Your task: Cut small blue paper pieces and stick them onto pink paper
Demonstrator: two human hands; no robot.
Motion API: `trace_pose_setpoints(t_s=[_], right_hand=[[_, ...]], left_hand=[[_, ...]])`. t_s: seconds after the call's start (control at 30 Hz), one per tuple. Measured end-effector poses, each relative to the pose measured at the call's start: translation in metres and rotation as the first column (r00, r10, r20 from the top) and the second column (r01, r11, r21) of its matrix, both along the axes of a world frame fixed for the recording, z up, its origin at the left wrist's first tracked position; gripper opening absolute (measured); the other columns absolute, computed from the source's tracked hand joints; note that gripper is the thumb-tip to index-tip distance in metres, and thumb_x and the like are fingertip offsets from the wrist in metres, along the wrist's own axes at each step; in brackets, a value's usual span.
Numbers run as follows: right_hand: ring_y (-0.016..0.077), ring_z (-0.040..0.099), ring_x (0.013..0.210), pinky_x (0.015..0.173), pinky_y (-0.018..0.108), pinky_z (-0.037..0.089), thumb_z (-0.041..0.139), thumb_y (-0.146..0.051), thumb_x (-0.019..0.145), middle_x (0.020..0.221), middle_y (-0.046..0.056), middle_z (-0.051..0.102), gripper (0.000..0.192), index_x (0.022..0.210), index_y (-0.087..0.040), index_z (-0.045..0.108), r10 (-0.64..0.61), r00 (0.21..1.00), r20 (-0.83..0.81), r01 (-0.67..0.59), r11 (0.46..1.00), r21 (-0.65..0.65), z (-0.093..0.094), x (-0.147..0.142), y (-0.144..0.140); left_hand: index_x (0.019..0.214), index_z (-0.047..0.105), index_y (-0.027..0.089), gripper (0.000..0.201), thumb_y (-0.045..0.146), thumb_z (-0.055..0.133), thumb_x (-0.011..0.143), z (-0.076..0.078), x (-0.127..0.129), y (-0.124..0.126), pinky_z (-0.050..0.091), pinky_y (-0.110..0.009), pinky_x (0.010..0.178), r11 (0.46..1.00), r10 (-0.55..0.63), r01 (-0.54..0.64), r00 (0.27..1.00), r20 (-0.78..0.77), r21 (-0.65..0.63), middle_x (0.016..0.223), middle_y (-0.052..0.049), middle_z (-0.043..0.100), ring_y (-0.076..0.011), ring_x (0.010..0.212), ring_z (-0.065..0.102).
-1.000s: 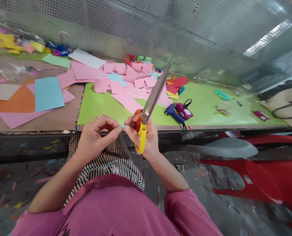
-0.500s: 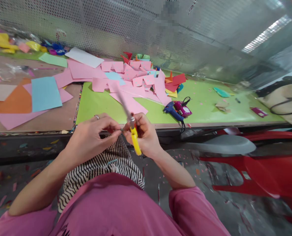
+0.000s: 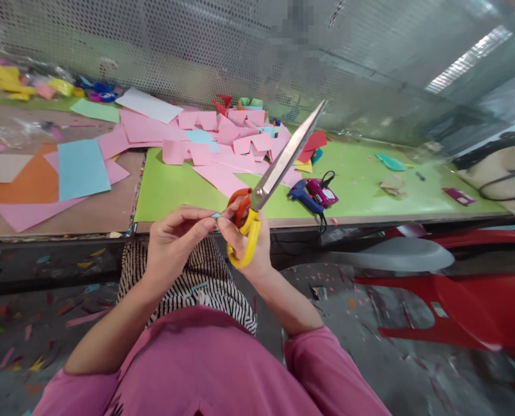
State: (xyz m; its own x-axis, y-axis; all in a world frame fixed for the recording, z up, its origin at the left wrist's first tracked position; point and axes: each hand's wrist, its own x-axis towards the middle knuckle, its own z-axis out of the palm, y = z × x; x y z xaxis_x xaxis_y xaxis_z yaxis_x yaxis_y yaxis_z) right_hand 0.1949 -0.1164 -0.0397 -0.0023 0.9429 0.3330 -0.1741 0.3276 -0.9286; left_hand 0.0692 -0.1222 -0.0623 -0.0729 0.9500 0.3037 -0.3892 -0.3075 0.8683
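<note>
Between the fingertips of my left hand (image 3: 174,234) is a tiny light-blue piece of paper (image 3: 216,215). My right hand (image 3: 252,245) meets it there, thumb and finger at the same small piece. Hooked on my right hand is a pair of scissors (image 3: 261,193) with one orange and one yellow handle. Its blades are together and point up to the right, over the table. Both hands are above my lap, just in front of the table edge. Exactly how the right fingertips grip the blue piece is partly hidden by the handles.
Folded pink paper pieces (image 3: 229,133) are heaped on the green table cover (image 3: 361,185). A blue glue gun (image 3: 304,195) lies beside a purple device (image 3: 322,192). Coloured sheets, among them a blue sheet (image 3: 84,172), lie left. A red chair (image 3: 460,306) stands right.
The scissors have swung from pointing up-left to pointing up-right, showing both handles. My left hand has shifted slightly right, and the small blue piece shows more clearly between the fingertips.
</note>
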Motion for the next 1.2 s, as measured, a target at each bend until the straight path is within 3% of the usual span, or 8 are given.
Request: trace_pose_setpoints(t_s=[0.13, 0.27, 0.4, 0.53, 0.6, 0.7, 0.8, 1.2], right_hand=[[0.0095, 0.056, 0.069, 0.068, 0.027, 0.055, 0.080, -0.037, 0.078, 0.079, -0.007, 0.054, 0.040, 0.093, -0.028, 0.045, 0.036, 0.999, -0.001, -0.036, 0.998, -0.049, -0.002, 0.001, -0.001], [0.0102, 0.050, 0.064, 0.060, 0.026, 0.050, 0.087, -0.043, 0.069, 0.079, -0.007, 0.052, 0.049, 0.093, -0.027, 0.047, 0.247, 0.961, 0.124, -0.226, 0.960, -0.163, -0.005, 0.026, -0.003], [0.0096, 0.046, 0.061, 0.058, 0.025, 0.047, 0.079, -0.048, 0.075, 0.078, -0.006, 0.049, 0.044, 0.102, -0.024, 0.053, 0.492, 0.795, 0.355, -0.383, 0.861, -0.335, -0.009, 0.063, -0.014], [0.0096, 0.047, 0.061, 0.055, 0.023, 0.041, 0.069, -0.041, 0.085, 0.076, -0.005, 0.054, 0.030, 0.101, -0.023, 0.050, 0.581, 0.642, 0.500, -0.372, 0.807, -0.460, -0.003, 0.083, -0.027], [0.0099, 0.046, 0.061, 0.056, 0.024, 0.039, 0.069, -0.044, 0.084, 0.076, -0.005, 0.054, 0.031, 0.097, -0.023, 0.051, 0.495, 0.616, 0.612, -0.285, 0.865, -0.413, 0.005, 0.083, -0.031], [0.0123, 0.048, 0.063, 0.059, 0.027, 0.040, 0.077, -0.057, 0.075, 0.078, -0.003, 0.056, 0.048, 0.097, -0.022, 0.052, 0.181, 0.563, 0.807, -0.049, 0.981, -0.186, 0.016, 0.076, -0.030], [0.0172, 0.056, 0.068, 0.063, 0.031, 0.044, 0.076, -0.068, 0.072, 0.083, 0.002, 0.062, 0.060, 0.103, -0.021, 0.054, -0.007, 0.465, 0.885, 0.057, 0.998, -0.022, 0.019, 0.068, -0.022], [0.0215, 0.064, 0.074, 0.065, 0.033, 0.047, 0.071, -0.072, 0.077, 0.093, 0.007, 0.071, 0.061, 0.110, -0.022, 0.057, -0.073, 0.418, 0.906, -0.018, 0.996, 0.088, 0.011, 0.059, -0.012]], left_hand=[[0.083, 0.079, 0.023, 0.011, 0.031, 0.085, 0.078, 0.000, 0.003, 0.002, 0.054, -0.015, 0.059, 0.998, 0.003, 0.002, 0.995, 0.100, -0.057, 0.079, 0.000, 0.074, -0.0072, 0.065, 0.065], [0.073, 0.074, 0.020, 0.027, 0.038, 0.093, 0.065, 0.012, -0.004, 0.010, 0.051, -0.012, 0.050, 0.949, -0.099, 0.170, 0.960, 0.262, -0.265, 0.068, 0.002, 0.069, -0.0052, 0.054, 0.061], [0.070, 0.071, 0.019, 0.031, 0.035, 0.095, 0.059, 0.022, -0.018, 0.016, 0.048, -0.011, 0.047, 0.885, -0.170, 0.302, 0.917, 0.360, -0.353, 0.066, 0.003, 0.066, -0.0032, 0.051, 0.058], [0.071, 0.070, 0.019, 0.026, 0.033, 0.091, 0.066, 0.025, -0.025, 0.016, 0.047, -0.012, 0.046, 0.892, -0.166, 0.288, 0.926, 0.339, -0.348, 0.069, 0.002, 0.065, -0.0039, 0.052, 0.058], [0.072, 0.070, 0.019, 0.025, 0.034, 0.090, 0.067, 0.025, -0.024, 0.015, 0.047, -0.012, 0.046, 0.906, -0.153, 0.261, 0.936, 0.316, -0.333, 0.069, 0.002, 0.066, -0.0042, 0.052, 0.058], [0.071, 0.069, 0.019, 0.027, 0.036, 0.090, 0.067, 0.024, -0.019, 0.013, 0.047, -0.013, 0.046, 0.937, -0.096, 0.181, 0.956, 0.276, -0.299, 0.067, 0.003, 0.065, -0.0045, 0.052, 0.058], [0.072, 0.068, 0.019, 0.029, 0.039, 0.089, 0.067, 0.023, -0.012, 0.011, 0.046, -0.013, 0.046, 0.961, -0.025, 0.091, 0.969, 0.244, -0.262, 0.065, 0.004, 0.065, -0.0043, 0.050, 0.058], [0.078, 0.066, 0.020, 0.029, 0.040, 0.087, 0.073, 0.013, -0.005, 0.009, 0.047, -0.016, 0.047, 0.985, 0.072, -0.034, 0.972, 0.226, -0.167, 0.064, 0.005, 0.063, -0.0061, 0.051, 0.059]])
